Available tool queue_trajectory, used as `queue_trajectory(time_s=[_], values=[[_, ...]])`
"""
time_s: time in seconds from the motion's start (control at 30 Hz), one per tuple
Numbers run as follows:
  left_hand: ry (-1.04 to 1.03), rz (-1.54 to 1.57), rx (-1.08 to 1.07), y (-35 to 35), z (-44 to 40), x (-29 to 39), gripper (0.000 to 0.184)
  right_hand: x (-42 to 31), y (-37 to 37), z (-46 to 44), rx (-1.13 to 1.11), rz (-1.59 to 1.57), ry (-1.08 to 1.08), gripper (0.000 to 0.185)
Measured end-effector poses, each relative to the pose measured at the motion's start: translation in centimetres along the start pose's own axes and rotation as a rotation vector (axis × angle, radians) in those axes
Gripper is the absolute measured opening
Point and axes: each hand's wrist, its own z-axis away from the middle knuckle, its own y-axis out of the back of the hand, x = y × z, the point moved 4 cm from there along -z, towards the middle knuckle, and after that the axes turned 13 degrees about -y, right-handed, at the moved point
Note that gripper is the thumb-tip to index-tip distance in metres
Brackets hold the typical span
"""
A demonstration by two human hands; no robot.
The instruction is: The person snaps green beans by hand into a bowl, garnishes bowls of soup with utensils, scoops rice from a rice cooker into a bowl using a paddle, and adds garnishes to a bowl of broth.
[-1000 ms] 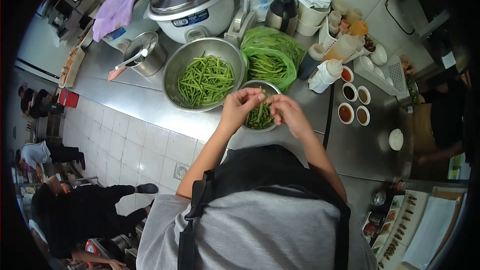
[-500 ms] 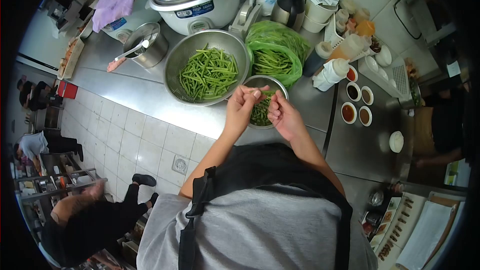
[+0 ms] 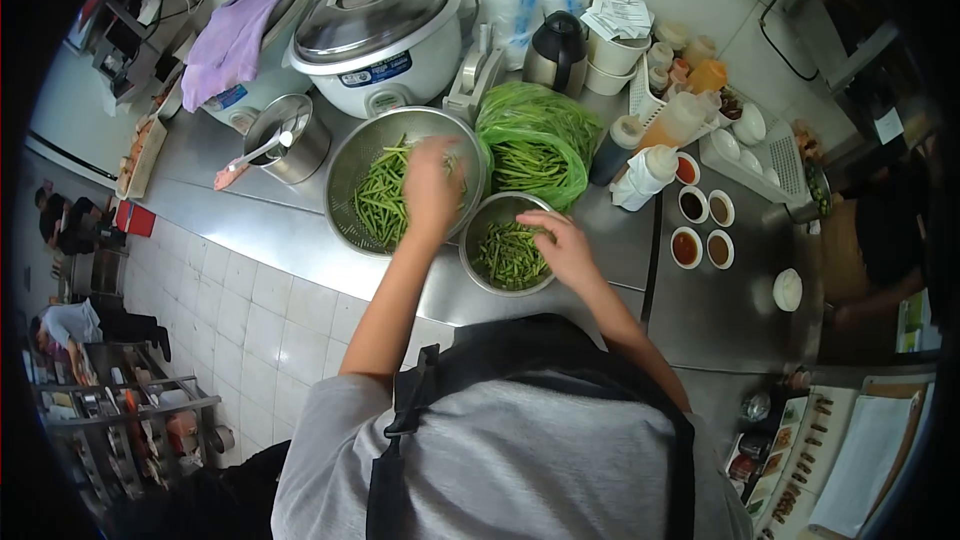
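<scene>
Green, slender bean pieces (image 3: 378, 202) lie heaped in a perforated steel colander (image 3: 338, 210), directly below and to the left of the fingers of the left hand (image 3: 433, 190), which is much nearer to them than the right hand (image 3: 566, 248). Their long axes point many ways, crossing in a loose tangle. The left hand is blurred, so I cannot tell whether its grip is closed on a piece. The right hand's grip stands apart, fingers stretched over the near-right rim of a smaller, smooth-walled steel bowl (image 3: 465, 252), seemingly holding nothing. Inside that round bowl lie shorter cut lengths (image 3: 503, 258), thin and stick-like. Just behind it, a crinkled, translucent green plastic bag (image 3: 530, 108) gapes around longer stalks (image 3: 530, 168), bundled roughly sideways. Colander and bowl sit side by side on the brushed-metal worktop (image 3: 285, 225), whose surface shows a dull, streaky shine.
</scene>
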Motion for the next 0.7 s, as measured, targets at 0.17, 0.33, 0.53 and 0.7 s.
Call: queue_trajectory(time_s=[0.17,0.33,0.53,0.7], values=[[-0.128,0.090,-0.424,-11.9,-1.8,3.6,0.013,-2.7,0.8,1.5,0.093,0.286,-0.007,0.019],[-0.167,-0.011,-0.445,-14.9,-2.4,2.4,0.007,-2.6,3.9,2.7,0.183,0.109,-0.134,0.018],[-0.060,0.137,-0.323,-3.2,-1.3,3.3,0.013,-2.5,5.5,2.1,0.308,0.043,-0.030,0.019],[0.055,0.223,-0.289,3.0,0.3,5.1,0.015,-6.3,3.3,0.4,0.290,0.303,0.178,0.025]])
